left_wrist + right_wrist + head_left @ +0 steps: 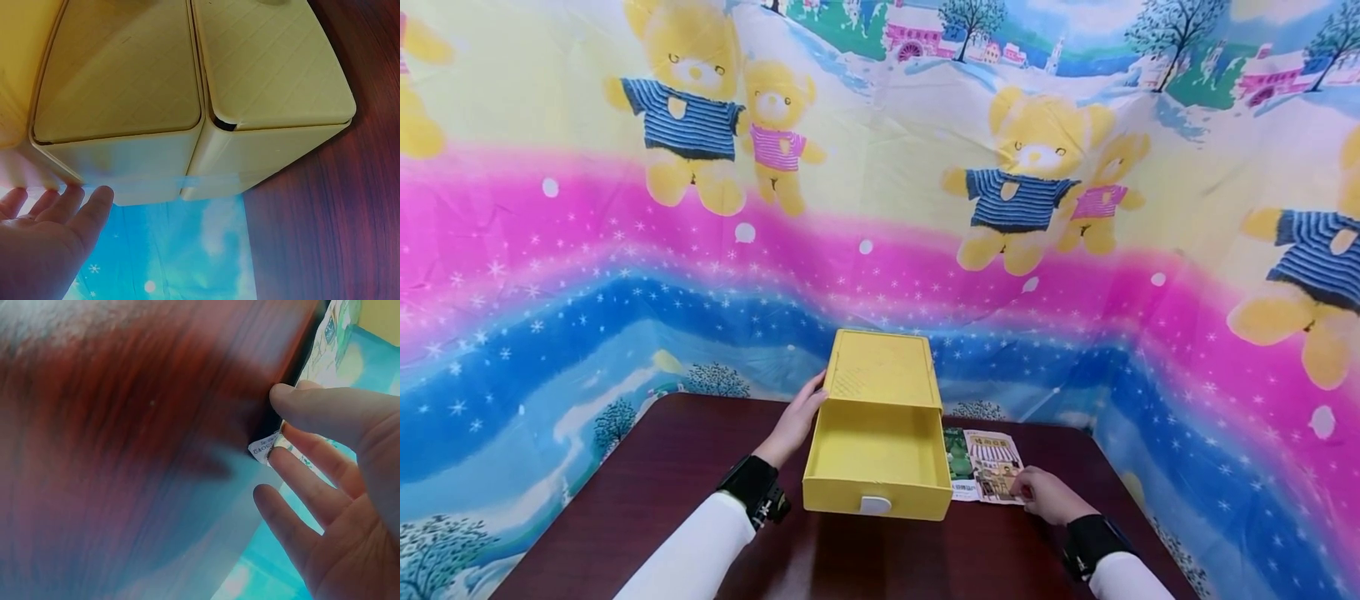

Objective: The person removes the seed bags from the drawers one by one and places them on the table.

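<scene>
Yellow plastic makes up the chest (883,367), which stands upright towards the far edge of a dark reddish-brown table (700,467). Its top drawer (831,496) is pulled well out towards the person, with a white handle (876,505) at the middle of its front. Beneath it, the left wrist view shows a middle front (119,75) and a bottom front (281,62), both lattice-patterned; a dark gap shows at one corner of the bottom one.

Against the chest's left side rests the left hand (795,422), fingers extended, grasping nothing. Right of the chest, a green sheet (958,458) and a cream sheet (992,458) lie side by side on the table, the green one nearer the chest; whether they are joined I cannot tell. The right hand (1051,495) pinches the cream sheet's near right edge between thumb and fingers.

Black straps (750,487) circle both wrists, below white sleeves (688,550). Behind the table hangs a cloth (880,167) printed with bears, snowflakes and trees.
</scene>
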Demonstrator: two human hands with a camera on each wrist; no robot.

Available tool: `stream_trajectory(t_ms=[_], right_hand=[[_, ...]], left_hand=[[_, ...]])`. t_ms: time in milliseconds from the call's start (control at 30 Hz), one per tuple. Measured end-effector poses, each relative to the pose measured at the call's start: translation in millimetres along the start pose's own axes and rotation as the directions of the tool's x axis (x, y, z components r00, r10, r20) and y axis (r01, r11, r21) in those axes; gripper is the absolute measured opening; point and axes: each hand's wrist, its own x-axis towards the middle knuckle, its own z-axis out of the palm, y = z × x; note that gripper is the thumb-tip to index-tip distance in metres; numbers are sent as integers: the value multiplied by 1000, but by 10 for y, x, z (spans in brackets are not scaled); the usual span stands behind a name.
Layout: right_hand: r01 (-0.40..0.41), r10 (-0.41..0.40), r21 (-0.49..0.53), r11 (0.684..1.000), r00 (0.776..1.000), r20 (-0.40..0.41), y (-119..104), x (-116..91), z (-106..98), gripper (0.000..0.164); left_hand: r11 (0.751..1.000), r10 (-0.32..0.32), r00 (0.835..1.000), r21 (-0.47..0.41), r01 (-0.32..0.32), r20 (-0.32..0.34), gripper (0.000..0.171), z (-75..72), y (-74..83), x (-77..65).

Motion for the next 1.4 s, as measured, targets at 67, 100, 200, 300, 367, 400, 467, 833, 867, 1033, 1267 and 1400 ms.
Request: stream_trajectory(t_ms=[67,100,200,300,367,400,467,833,867,1033,1267,1400], right_hand=[[5,-5,3,1000,1000,4,2,-12,0,25],[6,-6,7,1000,1000,4,2,-17,-1,25],[19,-19,11,1000,1000,12,-5,-24,-8,22],[14,-14,10,1000,1000,12,-27,-30,-20,17],[-2,2,10,1000,1000,13,-44,-33,-22,14],[-10,9,13,1000,1000,12,-54,-37,-24,12],[-18,18,14,1000,1000,3,-79,-47,-28,10],[-31,30,-41,999,999,-24,-149,-78,-40,11],[-21,19,-48,999,999,-33,-163,-83,-51,12],[26,-31,-51,998,995,-99,-305,-118,-157,17],[123,-122,-4,992,975,-184,-660,-205,-313,20],[236,-228,7,972,945,-233,-899,-302,-405,19]], left_hand=[[1000,-1,1000,-5,1,6,68,3,3,-5],[1000,-3,1000,-8,3,8,68,4,5,-8],[1000,-8,1000,-9,8,6,68,3,15,-16],[1000,-10,1000,-7,10,2,68,-1,24,-22],[1000,-12,1000,-4,12,3,68,-5,24,-25],[1000,-13,1000,0,13,5,68,-7,24,-27],[1000,-17,1000,10,17,11,69,-13,34,-27],[983,-63,998,175,60,8,72,-46,139,-149],[979,-65,998,195,63,5,72,-52,156,-181],[983,-63,998,175,63,-4,66,-93,218,-341],[987,3,1000,160,-6,20,61,-142,245,-559],[989,49,997,133,-57,64,57,-138,253,-670]])
